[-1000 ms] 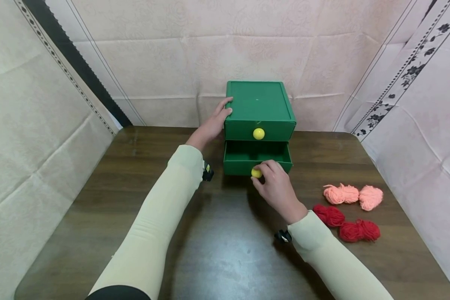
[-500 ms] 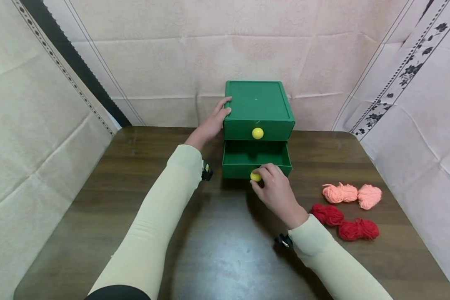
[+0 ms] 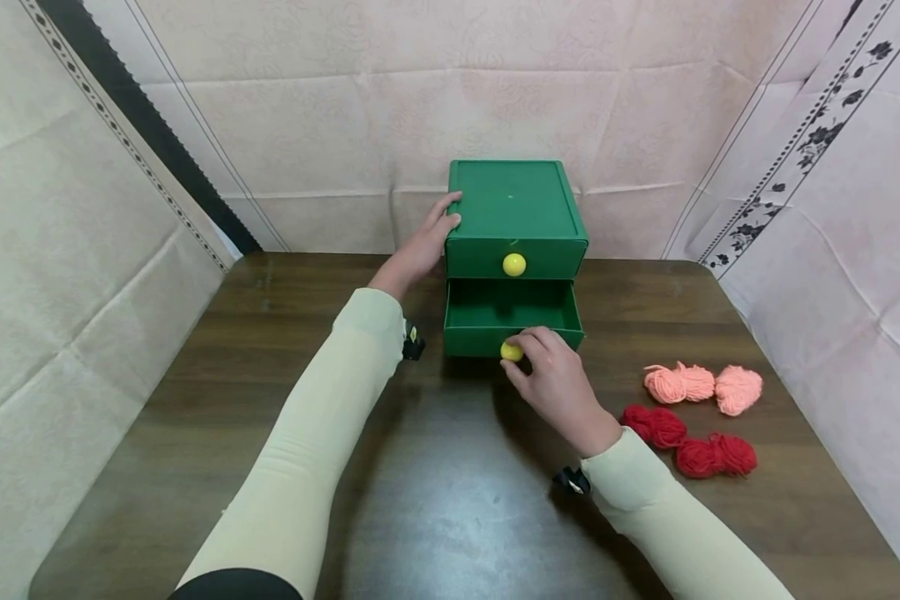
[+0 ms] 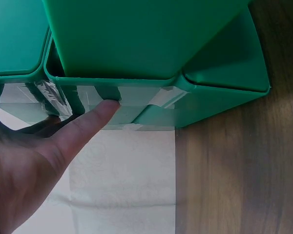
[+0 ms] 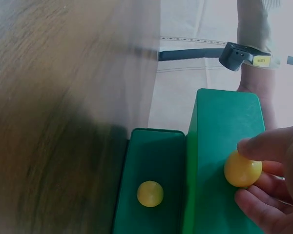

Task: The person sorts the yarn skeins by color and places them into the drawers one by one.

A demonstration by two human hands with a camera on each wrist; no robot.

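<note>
A green drawer cabinet [image 3: 512, 200] stands at the back of the table. Its middle drawer [image 3: 487, 342] is pulled out, and the part of its inside that shows holds nothing. My right hand [image 3: 558, 383] pinches this drawer's round yellow knob [image 5: 242, 168] between thumb and fingers. My left hand [image 3: 422, 246] rests against the cabinet's left side, its fingers near the top edge; in the left wrist view the thumb [image 4: 90, 124] presses the taped side. The closed top drawer bears another yellow knob [image 3: 513, 265]. The bottom drawer [image 5: 154, 161] is closed and shows in both wrist views.
At the right of the wooden table [image 3: 435, 517] lie pink yarn bundles [image 3: 678, 383] and red yarn bundles [image 3: 716, 456]. A pale patterned cloth [image 3: 307, 150] hangs behind the cabinet and along both sides.
My right hand has drawn the middle drawer slightly further out toward me over the first half second, then held still. The left hand stays on the cabinet's side.
</note>
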